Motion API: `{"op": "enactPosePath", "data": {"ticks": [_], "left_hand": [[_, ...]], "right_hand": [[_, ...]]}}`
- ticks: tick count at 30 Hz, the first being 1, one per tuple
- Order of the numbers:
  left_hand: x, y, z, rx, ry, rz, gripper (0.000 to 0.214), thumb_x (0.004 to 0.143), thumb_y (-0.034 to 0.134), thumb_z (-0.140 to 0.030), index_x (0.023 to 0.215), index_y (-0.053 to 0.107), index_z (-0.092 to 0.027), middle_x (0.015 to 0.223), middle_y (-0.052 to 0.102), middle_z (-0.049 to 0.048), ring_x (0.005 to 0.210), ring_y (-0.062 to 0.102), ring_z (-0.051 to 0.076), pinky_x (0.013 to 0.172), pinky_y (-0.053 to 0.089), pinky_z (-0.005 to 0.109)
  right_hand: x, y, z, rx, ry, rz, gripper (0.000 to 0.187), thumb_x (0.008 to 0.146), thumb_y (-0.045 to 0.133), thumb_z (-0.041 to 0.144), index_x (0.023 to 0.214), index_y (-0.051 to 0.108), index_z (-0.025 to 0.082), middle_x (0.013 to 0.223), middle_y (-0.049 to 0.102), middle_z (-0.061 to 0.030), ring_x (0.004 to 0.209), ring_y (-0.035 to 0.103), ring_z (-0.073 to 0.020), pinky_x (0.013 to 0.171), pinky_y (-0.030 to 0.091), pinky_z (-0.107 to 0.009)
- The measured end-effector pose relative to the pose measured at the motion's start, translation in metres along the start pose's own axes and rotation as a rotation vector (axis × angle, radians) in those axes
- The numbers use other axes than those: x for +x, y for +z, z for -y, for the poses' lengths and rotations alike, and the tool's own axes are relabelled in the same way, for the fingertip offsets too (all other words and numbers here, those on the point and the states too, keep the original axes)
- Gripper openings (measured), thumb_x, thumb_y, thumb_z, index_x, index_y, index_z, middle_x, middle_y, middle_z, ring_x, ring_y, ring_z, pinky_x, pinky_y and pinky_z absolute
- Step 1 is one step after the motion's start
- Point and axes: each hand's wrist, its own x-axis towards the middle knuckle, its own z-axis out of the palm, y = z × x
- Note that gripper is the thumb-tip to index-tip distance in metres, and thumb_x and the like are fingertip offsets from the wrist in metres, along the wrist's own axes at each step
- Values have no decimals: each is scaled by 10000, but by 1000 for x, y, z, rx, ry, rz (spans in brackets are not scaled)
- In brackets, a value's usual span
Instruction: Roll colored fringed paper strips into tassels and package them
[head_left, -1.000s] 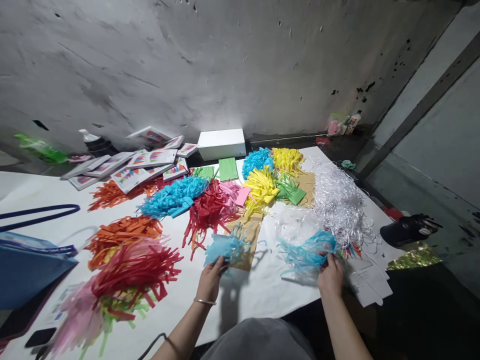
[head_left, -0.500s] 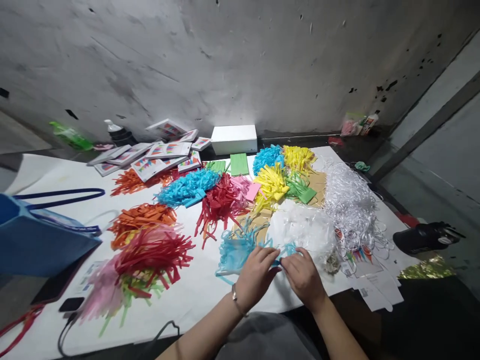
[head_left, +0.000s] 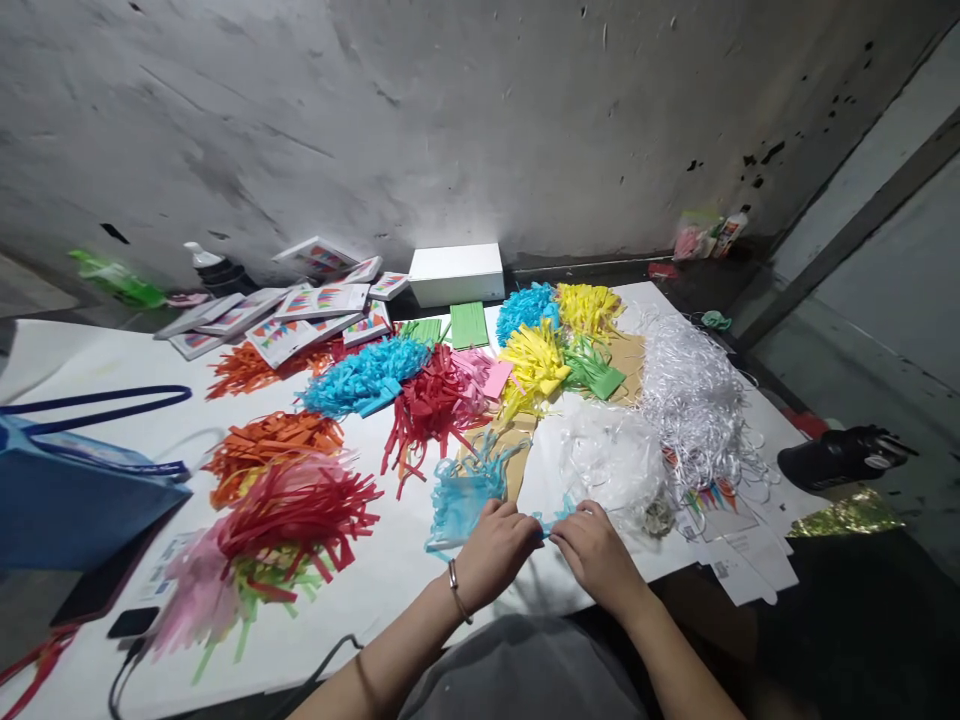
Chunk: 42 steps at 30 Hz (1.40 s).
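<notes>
- Blue fringe (head_left: 556,515) sits at the lower centre of the frame, pinched by both my left grip (head_left: 499,542) and my right grip (head_left: 598,552).
- Twisting or rolling it seems the step in hand; my fingers hide which.
- The next move probably calls for steady, gentle tension.
- Flat blue sheet (head_left: 457,503) lies left of centre.

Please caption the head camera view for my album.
Left hand and right hand grip blue strips over a white table with colorful fringes.

Fingers (head_left: 517,527) pinching blue strips (head_left: 547,530), red fringe (head_left: 431,395), white string (head_left: 688,380)
</notes>
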Motion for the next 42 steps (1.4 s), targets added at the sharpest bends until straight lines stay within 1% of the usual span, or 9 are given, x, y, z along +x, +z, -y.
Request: {"op": "enactPosePath", "data": {"ticks": [8, 15, 18, 22, 25, 28, 33, 36, 42], "left_hand": [[-9, -10, 0, -312, -58, -100, 271, 880, 551, -370, 1099, 595, -217, 966, 678, 74, 970, 541, 251, 915, 325, 425], [-3, 1, 5, -1201, -432, -126, 373, 780, 645, -434, 1040, 601, -170, 766, 647, 22, 768, 601, 180, 754, 440, 308], [-4, 1, 4, -1407, -545, -190, 417, 652, 772, -368, 979, 621, -157, 740, 630, 0, 738, 595, 160, 725, 438, 279], [-10, 5, 2, -1640, -634, -169, 428, 616, 796, -325, 973, 639, -151, 693, 622, -2, 669, 612, 148, 684, 449, 274], [-14, 6, 3, -1464, -571, -126, 342, 694, 741, -384, 937, 688, -149, 791, 678, 55, 748, 630, 183, 715, 463, 302], [-13, -3, 3, -954, -325, -152, 257, 785, 671, -398, 935, 718, -195, 893, 696, 70, 856, 606, 208, 791, 446, 337], [-8, -22, -5, -164, -19, -204, 151, 882, 574, -293, 854, 713, -240, 734, 678, 31, 813, 566, 198, 944, 312, 451], [-6, -28, -7, -102, 12, -146, 165, 888, 566, -255, 802, 705, -239, 708, 683, 13, 813, 578, 187, 965, 280, 447], [-6, -23, -4, -369, -38, 52, 203, 897, 526, -211, 793, 700, -212, 651, 699, -1, 700, 613, 153, 893, 373, 358]], "right_hand": [[4, -10, 2, 90, 43, 46, 162, 921, 479, 153, 801, 581, 190, 748, 656, -14, 702, 556, -155, 801, 355, -335], [6, -12, 7, -11, -37, -7, 175, 945, 443, 180, 860, 597, 183, 727, 623, -24, 712, 544, -160, 823, 345, -341], [5, -13, 8, -17, -75, -60, 178, 947, 434, 176, 878, 598, 182, 719, 621, -22, 705, 545, -158, 836, 352, -349], [3, -12, 10, 58, -66, -101, 180, 949, 434, 177, 875, 597, 186, 705, 624, -14, 683, 549, -150, 842, 367, -360], [1, -11, 9, 92, -54, -107, 200, 954, 420, 188, 874, 603, 190, 713, 635, -19, 677, 554, -149, 838, 371, -369], [1, -12, 7, 72, -63, -79, 212, 952, 417, 194, 854, 605, 186, 711, 633, -20, 675, 550, -147, 836, 368, -367], [2, -14, 7, 55, -53, -36, 208, 947, 428, 192, 830, 600, 187, 696, 623, -10, 671, 543, -141, 832, 357, -355], [1, -14, 7, 117, -22, -25, 203, 947, 446, 204, 818, 603, 189, 695, 633, 1, 655, 545, -130, 819, 361, -338], [-3, -13, 9, 121, 3, 12, 132, 921, 507, 204, 845, 616, 207, 736, 659, 3, 723, 577, -143, 873, 360, -358]]}}
